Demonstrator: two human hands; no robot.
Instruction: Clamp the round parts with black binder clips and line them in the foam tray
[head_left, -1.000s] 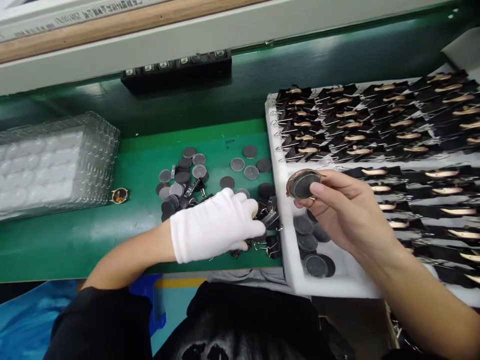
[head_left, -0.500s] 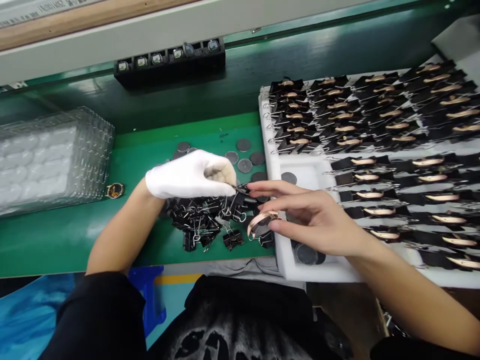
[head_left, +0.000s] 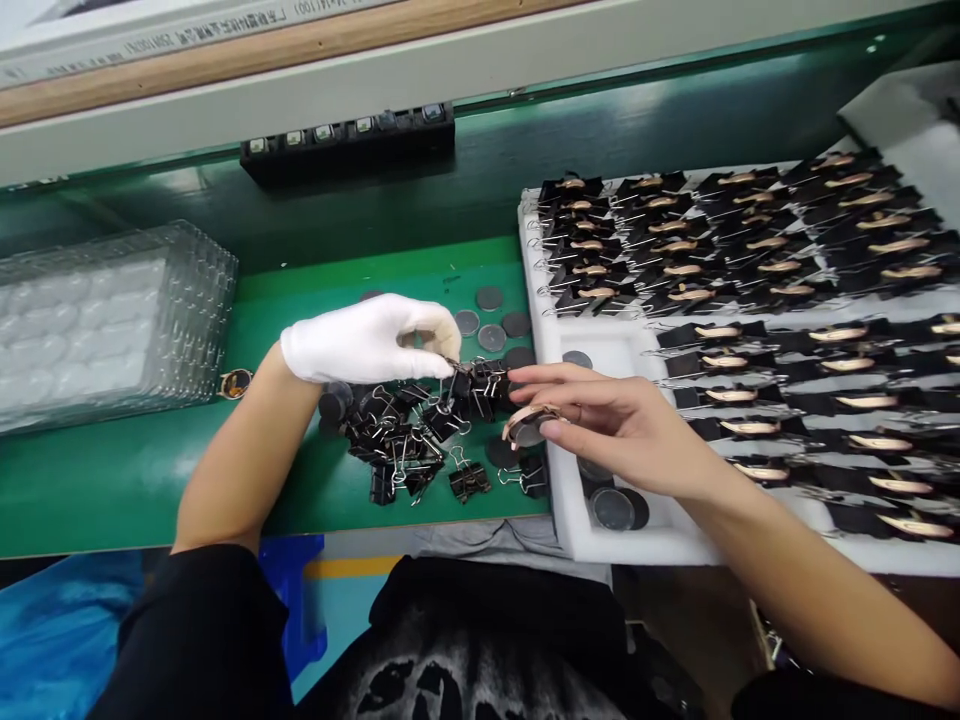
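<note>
My left hand (head_left: pixel 367 340), in a white glove, is closed with thumb and fingertips pinching a black binder clip (head_left: pixel 460 385) above the pile. Part of that clip merges with others behind it. To its right, my bare right hand (head_left: pixel 637 430) grips a rose-gold watch case (head_left: pixel 527 428) between thumb and fingers, tilted, with a grey disc against it. Below and between the hands lies a heap of black binder clips (head_left: pixel 401 435) with wire handles. Several round grey discs (head_left: pixel 491 338) are scattered on the green table behind the hands.
A white foam tray (head_left: pixel 562 535) at the right holds rows of clipped rose-gold watch cases (head_left: pixel 750 428) and loose discs. Stacked clear plastic trays (head_left: pixel 202 310) stand at the left, beside another watch case (head_left: pixel 235 383). A black holder (head_left: pixel 349 155) sits at the back.
My left hand has drawn slightly left, away from my right fingertips, with the clip. My right hand still holds the watch case, a little farther right. The view has shifted slightly.
</note>
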